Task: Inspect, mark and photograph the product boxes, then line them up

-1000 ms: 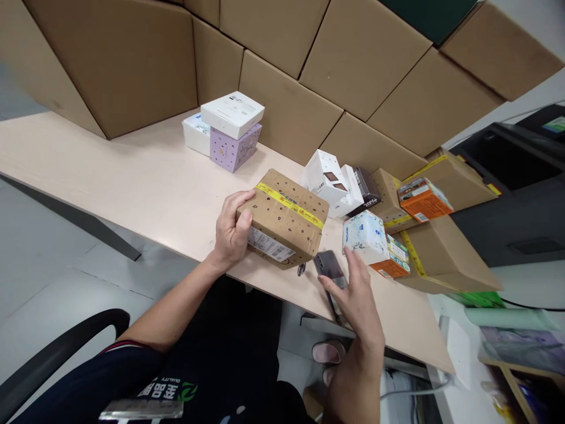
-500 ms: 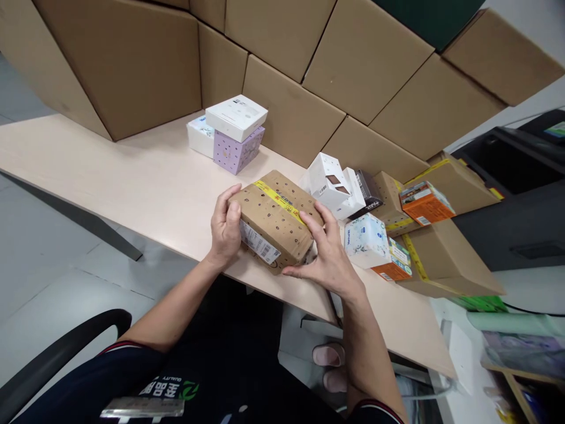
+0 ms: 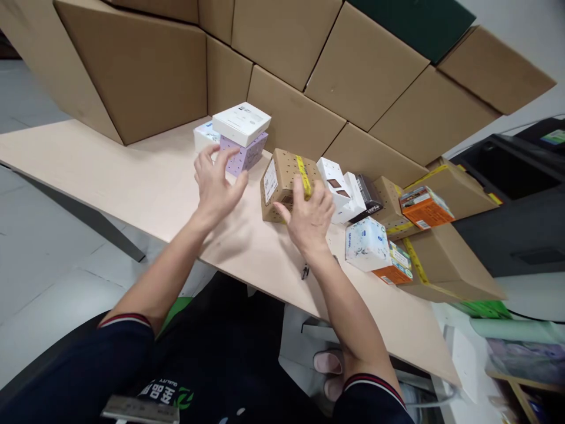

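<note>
– Back from the table's (image 3: 145,182) near edge goes the dotted, yellow-taped cardboard parcel (image 3: 286,175), turned as well, now just beside the white windowed box (image 3: 332,176)!
– And the left hand (image 3: 216,185)?
– Off it, released, fingers spread in front of the lilac box (image 3: 242,156), which carries a flat white box (image 3: 242,122)!
– Right hand (image 3: 311,215)?
– Over the parcel's near side, fingers apart; whether it grips, I can't tell.
</note>
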Demonstrator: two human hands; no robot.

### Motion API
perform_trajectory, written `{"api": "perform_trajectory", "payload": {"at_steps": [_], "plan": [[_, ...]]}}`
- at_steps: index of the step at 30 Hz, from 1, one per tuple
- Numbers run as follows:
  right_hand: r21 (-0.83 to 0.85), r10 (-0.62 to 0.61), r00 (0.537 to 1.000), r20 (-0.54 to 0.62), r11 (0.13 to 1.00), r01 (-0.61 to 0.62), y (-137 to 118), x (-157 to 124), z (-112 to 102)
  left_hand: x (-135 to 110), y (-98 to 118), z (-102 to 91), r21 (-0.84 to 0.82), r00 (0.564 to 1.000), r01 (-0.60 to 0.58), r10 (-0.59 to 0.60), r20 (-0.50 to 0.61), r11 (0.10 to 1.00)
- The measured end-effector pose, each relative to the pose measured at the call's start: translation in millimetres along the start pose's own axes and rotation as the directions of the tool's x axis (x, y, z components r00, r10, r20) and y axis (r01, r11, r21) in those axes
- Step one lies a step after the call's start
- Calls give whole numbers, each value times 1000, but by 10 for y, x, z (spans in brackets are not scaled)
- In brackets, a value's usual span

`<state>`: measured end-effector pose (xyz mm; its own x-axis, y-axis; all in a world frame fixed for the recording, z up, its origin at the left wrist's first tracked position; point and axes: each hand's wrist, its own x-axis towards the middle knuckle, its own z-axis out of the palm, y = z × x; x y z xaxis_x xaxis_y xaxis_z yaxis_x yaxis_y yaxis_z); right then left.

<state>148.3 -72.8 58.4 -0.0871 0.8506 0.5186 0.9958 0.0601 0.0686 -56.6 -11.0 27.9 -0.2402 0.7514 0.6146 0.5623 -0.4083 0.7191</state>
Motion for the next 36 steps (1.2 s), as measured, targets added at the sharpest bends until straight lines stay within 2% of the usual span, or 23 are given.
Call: {"api": "perform_trajectory", "payload": {"at_steps": [3, 5, 7, 10, 13, 15, 17, 20, 22, 24, 25, 27, 28, 29, 30, 31, 32, 34, 36], "plan": [[29, -127, 990, 63, 992, 125, -69, -22, 54, 579, -54, 75, 30, 997, 60, -61, 35, 998], [38, -123, 988, 94, 992, 120, -115, 19, 108, 874, -107, 176, 11, 993, 85, -85, 77, 996], [39, -94, 989, 112, 995, 90, -153, 119, 165, 1066, -167, 298, -19, 992, 75, -73, 105, 997], [34, -62, 988, 140, 998, 58, -181, 330, 250, 1207, -269, 481, -110, 993, 71, -59, 104, 991], [52, -56, 988, 146, 997, 49, -171, 531, 331, 1285, -376, 608, -154, 991, 119, -108, 77, 981], [79, -48, 987, 152, 996, 37, -142, 636, 381, 1331, -442, 623, -152, 982, 189, -185, 39, 970], [131, -37, 983, 182, 991, 13, -93, 710, 417, 1340, -493, 548, -143, 969, 243, -246, -6, 960], [298, -11, 975, 220, 953, -56, 20, 738, 420, 1181, -519, 242, -145, 977, 197, -206, -53, 970], [460, 15, 986, 169, 883, -92, 113, 683, 378, 925, -484, -60, -210, 996, 56, -70, -56, 976], [660, 83, 990, 116, 739, -139, 205, 564, 305, 579, -409, -372, -332, 991, -120, 132, 14, 936], [764, 131, 981, 141, 616, -192, 247, 484, 262, 394, -363, -510, -389, 970, -181, 229, 80, 903], [895, 180, 930, 319, 267, -359, 320, 292, 180, 48, -280, -709, -475, 910, -205, 345, 230, 856], [891, 160, 889, 429, 88, -446, 352, 186, 148, -97, -251, -764, -499, 871, -178, 372, 321, 848], [857, 131, 847, 515, -54, -512, 382, 77, 125, -218, -235, -790, -506, 839, -142, 375, 394, 851], [822, 117, 816, 567, -144, -551, 411, -33, 114, -312, -232, -791, -491, 812, -107, 361, 459, 864], [803, 131, 796, 591, -185, -566, 441, -139, 114, -381, -239, -773, -481, 782, -77, 352, 514, 873], [801, 165, 785, 597, -186, -569, 473, -241, 124, -428, -251, -740, -466, 756, -52, 339, 560, 883], [816, 240, 782, 575, -112, -566, 538, -421, 162, -483, -274, -652, -431, 700, -13, 316, 640, 902], [816, 255, 788, 561, -8, -578, 600, -559, 200, -523, -271, -551, -380, 665, 26, 268, 697, 924]]}}
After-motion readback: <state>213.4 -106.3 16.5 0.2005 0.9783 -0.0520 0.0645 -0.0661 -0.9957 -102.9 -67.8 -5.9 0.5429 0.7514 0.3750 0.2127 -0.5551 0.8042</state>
